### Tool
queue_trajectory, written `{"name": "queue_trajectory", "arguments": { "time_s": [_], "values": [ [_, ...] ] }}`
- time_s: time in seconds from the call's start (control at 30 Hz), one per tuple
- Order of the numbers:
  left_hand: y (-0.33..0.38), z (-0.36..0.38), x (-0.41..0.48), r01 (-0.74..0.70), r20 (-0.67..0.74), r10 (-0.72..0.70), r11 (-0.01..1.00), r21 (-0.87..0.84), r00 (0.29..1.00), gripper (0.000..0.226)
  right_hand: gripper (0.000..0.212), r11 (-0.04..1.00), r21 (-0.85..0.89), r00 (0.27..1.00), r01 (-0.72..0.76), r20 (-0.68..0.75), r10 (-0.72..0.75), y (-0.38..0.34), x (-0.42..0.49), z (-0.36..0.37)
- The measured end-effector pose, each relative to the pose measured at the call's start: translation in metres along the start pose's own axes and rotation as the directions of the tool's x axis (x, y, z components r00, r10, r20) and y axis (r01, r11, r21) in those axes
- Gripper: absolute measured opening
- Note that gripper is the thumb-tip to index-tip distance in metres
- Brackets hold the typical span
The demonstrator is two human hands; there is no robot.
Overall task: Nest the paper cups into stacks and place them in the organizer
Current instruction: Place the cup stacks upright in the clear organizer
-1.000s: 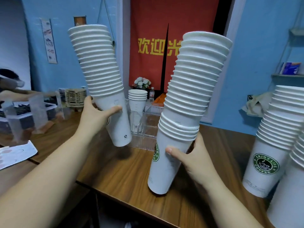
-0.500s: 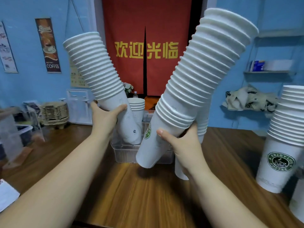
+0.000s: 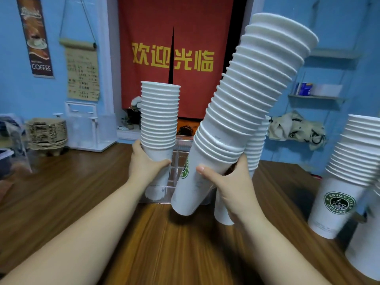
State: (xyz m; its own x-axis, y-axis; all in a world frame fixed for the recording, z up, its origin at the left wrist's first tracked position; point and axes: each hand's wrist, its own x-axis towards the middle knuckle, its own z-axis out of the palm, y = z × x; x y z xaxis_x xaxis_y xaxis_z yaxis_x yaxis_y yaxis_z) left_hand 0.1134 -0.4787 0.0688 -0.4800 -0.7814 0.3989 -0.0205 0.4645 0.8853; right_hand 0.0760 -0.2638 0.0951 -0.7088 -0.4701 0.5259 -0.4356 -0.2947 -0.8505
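Observation:
My left hand (image 3: 144, 167) grips a tall stack of white paper cups (image 3: 159, 118), upright, with its base down inside the clear plastic organizer (image 3: 181, 149) at the table's middle. A taller stack of nested cups (image 3: 246, 103) leans to the right in the grip of my right hand (image 3: 230, 182); its bottom cup carries a green logo and hangs just in front of the organizer, above the table. Behind my right hand another cup stack (image 3: 256, 149) stands on the table beside the organizer.
The wooden table (image 3: 164, 243) runs under both arms. At the right edge stands a cup stack with a green coffee logo (image 3: 347, 177), and a further cup (image 3: 366, 249) in front of it. A clear rack (image 3: 86, 128) and brown cardboard trays (image 3: 48, 132) sit at the back left.
My left hand has brought its stack upright and lowered it into the organizer. The right hand's stack has shifted slightly right and down, still tilted. The camera has moved closer.

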Motion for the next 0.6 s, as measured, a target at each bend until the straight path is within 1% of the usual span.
{"name": "queue_trajectory", "arguments": {
  "time_s": [0.1,0.3,0.4,0.5,0.57,0.6],
  "values": [
    [-0.003,0.002,-0.001,0.015,-0.015,-0.015,1.0,0.012,1.0,0.092,0.077,0.999,-0.031,1.0,-0.015,0.006,0.015,0.002,0.001,0.001],
    [-0.003,0.002,0.0,0.022,0.005,-0.022,0.999,0.05,1.0,0.095,0.082,0.998,-0.053,1.0,-0.021,0.009,0.021,0.006,0.002,0.006],
    [-0.003,0.0,-0.002,0.029,0.017,-0.029,0.998,0.049,0.999,0.096,0.081,0.998,-0.05,0.999,-0.028,0.016,0.029,0.006,0.0,0.007],
    [-0.001,-0.002,-0.007,0.056,0.031,-0.057,0.998,0.041,0.998,0.092,0.078,0.999,-0.033,0.998,-0.033,0.045,0.035,0.002,0.0,0.005],
    [0.008,-0.003,-0.017,0.085,-0.02,-0.085,0.996,0.022,0.996,0.084,0.077,0.999,-0.021,0.997,-0.032,0.072,0.033,-0.005,0.002,0.002],
    [0.015,-0.004,-0.025,0.09,-0.08,-0.089,0.996,0.018,0.993,0.077,0.075,1.0,-0.013,0.996,-0.028,0.087,0.029,-0.01,0.004,0.0]
  ]
}}
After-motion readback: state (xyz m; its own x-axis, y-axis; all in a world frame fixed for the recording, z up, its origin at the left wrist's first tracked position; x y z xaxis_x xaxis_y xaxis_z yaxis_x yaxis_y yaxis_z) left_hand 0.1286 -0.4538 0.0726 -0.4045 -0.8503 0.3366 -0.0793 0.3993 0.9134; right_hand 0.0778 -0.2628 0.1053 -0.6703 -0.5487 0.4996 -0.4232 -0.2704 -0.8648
